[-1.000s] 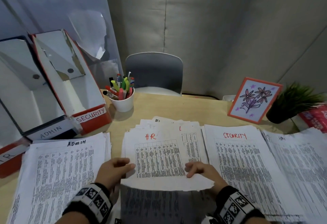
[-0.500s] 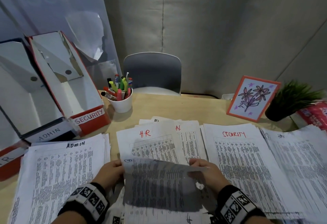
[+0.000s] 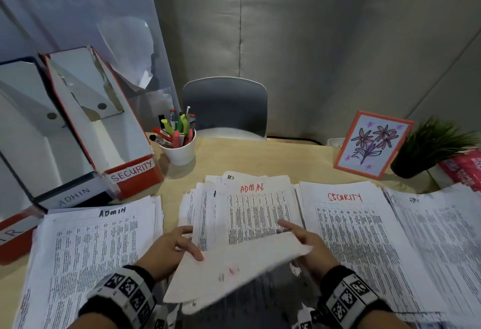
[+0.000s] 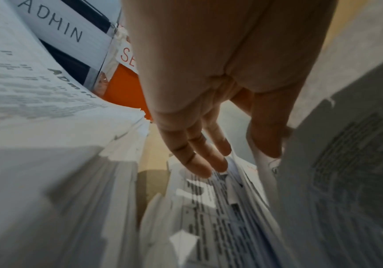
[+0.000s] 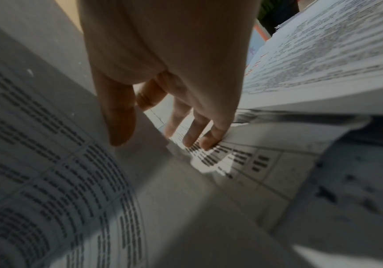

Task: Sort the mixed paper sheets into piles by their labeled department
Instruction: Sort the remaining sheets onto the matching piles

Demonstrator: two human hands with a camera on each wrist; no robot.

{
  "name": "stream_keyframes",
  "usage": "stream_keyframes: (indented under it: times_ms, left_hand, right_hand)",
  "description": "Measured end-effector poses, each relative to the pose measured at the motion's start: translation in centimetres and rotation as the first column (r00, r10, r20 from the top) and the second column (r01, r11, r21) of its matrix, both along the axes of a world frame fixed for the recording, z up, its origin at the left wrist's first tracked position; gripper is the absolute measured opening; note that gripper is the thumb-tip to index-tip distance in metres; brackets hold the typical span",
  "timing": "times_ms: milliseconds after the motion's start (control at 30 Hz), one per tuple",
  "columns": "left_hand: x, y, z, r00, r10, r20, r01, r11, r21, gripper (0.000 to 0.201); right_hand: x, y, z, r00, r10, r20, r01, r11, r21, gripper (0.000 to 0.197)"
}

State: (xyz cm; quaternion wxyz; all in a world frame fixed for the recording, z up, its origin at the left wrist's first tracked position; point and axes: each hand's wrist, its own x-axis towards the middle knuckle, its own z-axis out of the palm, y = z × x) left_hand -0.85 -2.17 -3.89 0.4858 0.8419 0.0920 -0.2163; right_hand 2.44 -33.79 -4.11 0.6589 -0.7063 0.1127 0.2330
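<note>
Both hands, left hand (image 3: 170, 249) and right hand (image 3: 308, 246), pinch a lifted sheet (image 3: 234, 274), apparently blank-side up, screening the mixed stack (image 3: 256, 211); pen cup (image 3: 179, 150) and file boxes (image 3: 104, 131) behind.

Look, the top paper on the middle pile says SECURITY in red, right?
Not quite. In the head view the top sheet of the middle pile says ADMIN in red. The sheet marked SECURITY tops the pile to its right.

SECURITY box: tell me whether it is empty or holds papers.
Empty, as far as shown: the SECURITY box leans back open, and only its bare white inside shows, no sheets. Its far bottom corner is hidden.
</note>
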Motion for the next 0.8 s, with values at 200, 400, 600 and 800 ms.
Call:
stream_keyframes:
  times_ms: [200, 400, 600, 800]
  left_hand:
    - [0.3, -0.1, -1.0, 0.966, 0.234, -0.109, -0.254, 0.935, -0.248, 0.015]
    - [0.4, -0.6, -1.2, 0.895, 0.391, -0.214, -0.444, 0.827, -0.345, 0.013]
    - [0.6, -0.9, -1.9, 0.904, 0.407, -0.133, -0.428, 0.87, -0.244, 0.004]
    - [0.4, -0.9, -1.9, 0.852, 0.441, -0.28, -0.52, 0.772, -0.366, 0.049]
  right_hand:
    - [-0.3, 0.3, 0.5, 0.999, -0.045, -0.004, 0.045, 0.999, 0.028, 0.024]
    - [-1.2, -0.1, 0.2, 0.986, 0.079, 0.148, -0.048, 0.977, -0.206, 0.033]
    - [-1.0, -0.7, -1.7, 0.972, 0.218, 0.091, -0.167, 0.908, -0.385, 0.051]
    - [-1.1, -0.8, -0.9, 0.983, 0.167, 0.074, -0.14, 0.95, -0.281, 0.039]
